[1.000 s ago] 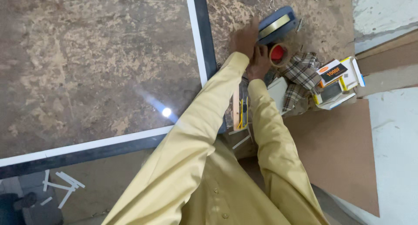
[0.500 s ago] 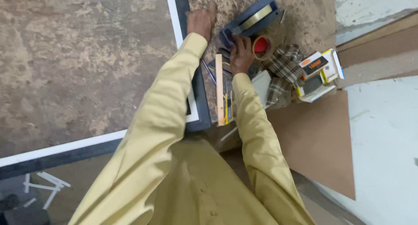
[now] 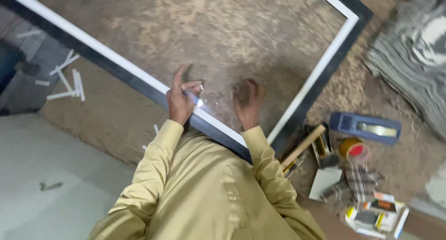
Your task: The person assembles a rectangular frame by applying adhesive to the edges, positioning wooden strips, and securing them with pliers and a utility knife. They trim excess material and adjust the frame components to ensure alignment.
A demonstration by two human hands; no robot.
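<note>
A large glass pane in a black frame with a white inner border [image 3: 139,79] lies flat over a brown speckled surface. My left hand [image 3: 181,98] rests on the near frame edge, index finger raised, thumb and fingers pinched near a small pale glint; whether it holds anything is unclear. My right hand [image 3: 248,103] lies on the glass just inside the frame, fingers spread, blurred. Both arms wear yellow sleeves.
Right of the frame corner lie a wooden-handled tool [image 3: 304,144], a blue hand tool [image 3: 367,127], a tape roll with a red core [image 3: 355,150], a checked cloth [image 3: 360,182] and small boxes [image 3: 376,214]. White strips [image 3: 67,79] lie at left. Grey patterned fabric [image 3: 413,59] is top right.
Both hands have left the tape roll and blue tool and come onto the frame and glass. The view has swung round, so the tools now lie at right.
</note>
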